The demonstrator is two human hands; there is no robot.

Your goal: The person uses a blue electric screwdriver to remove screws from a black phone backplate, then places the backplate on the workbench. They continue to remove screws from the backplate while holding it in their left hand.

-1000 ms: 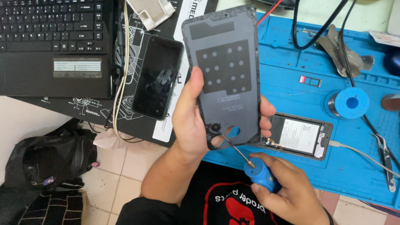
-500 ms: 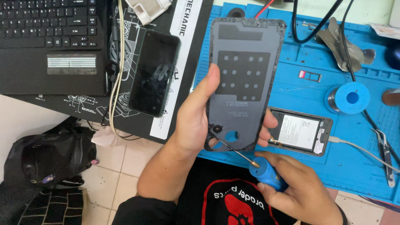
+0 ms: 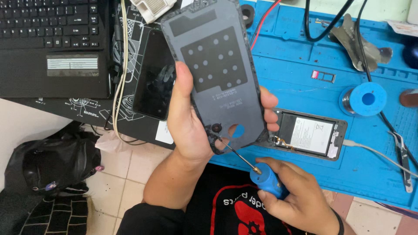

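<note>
Honestly, the grip here looks decent. The left hand is wrapped around the lower end of the grey back cover, inner face up, thumb along its left edge and fingertips curling round the right edge. The right hand, below and to the right of it, is closed on a blue-handled screwdriver, with the thin tip touching the cover's bottom edge just beside the round holes. I'd keep the blade shallow and work along the rim so the plastic doesn't crack. The opened phone lies on the blue mat just past the left fingertips.
</note>
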